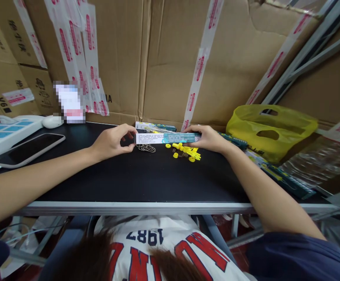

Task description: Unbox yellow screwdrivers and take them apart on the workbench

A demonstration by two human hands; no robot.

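A long, slim printed box, white on its left part and teal on its right, lies level between my hands above the black tabletop. My left hand pinches its left end between thumb and fingers. Around the right end, my right hand is closed, thumb below and fingers on top. Just under the box, a small tangle of thin metal rings or wire rests on the table. Several small yellow plastic parts and some tiny dark springs lie below its right half.
Behind the box lies another slim package. Further packages lie at right, by a yellow plastic bag and a clear plastic bottle. At left are a phone, a power strip and a white mouse. Cardboard stands behind.
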